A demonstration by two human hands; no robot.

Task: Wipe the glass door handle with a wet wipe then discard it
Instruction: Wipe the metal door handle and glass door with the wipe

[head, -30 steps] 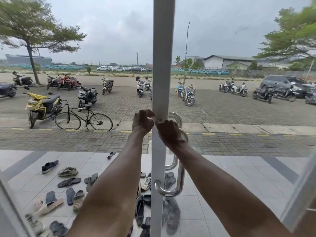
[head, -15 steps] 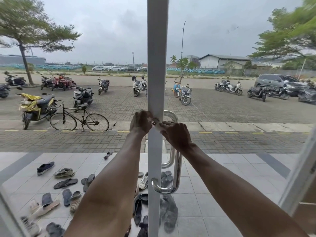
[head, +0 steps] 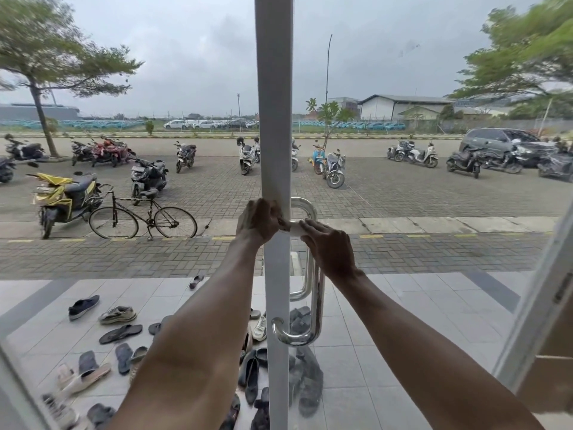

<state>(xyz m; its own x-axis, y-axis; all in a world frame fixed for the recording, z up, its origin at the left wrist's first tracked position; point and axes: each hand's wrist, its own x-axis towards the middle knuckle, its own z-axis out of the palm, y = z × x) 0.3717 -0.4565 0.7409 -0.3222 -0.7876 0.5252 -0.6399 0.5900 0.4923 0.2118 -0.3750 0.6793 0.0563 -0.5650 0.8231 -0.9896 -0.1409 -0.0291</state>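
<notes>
A shiny steel door handle (head: 317, 305) runs vertically on the glass door, just right of the white door frame (head: 274, 103). A white wet wipe (head: 294, 227) shows between my two hands at the handle's upper end. My left hand (head: 257, 220) is closed on the wipe's left end against the frame. My right hand (head: 330, 248) grips the wipe's right part over the handle's top section. Most of the wipe is hidden by my fingers.
Through the glass lie several shoes and sandals (head: 117, 315) on the tiled porch. A bicycle (head: 142, 220) and several parked motorbikes stand on the paved lot beyond. Another white door frame (head: 533, 305) slants at the right edge.
My right hand has shifted slightly down and right along the handle, and more of the white wipe shows between my hands. The view has also shifted a little.
</notes>
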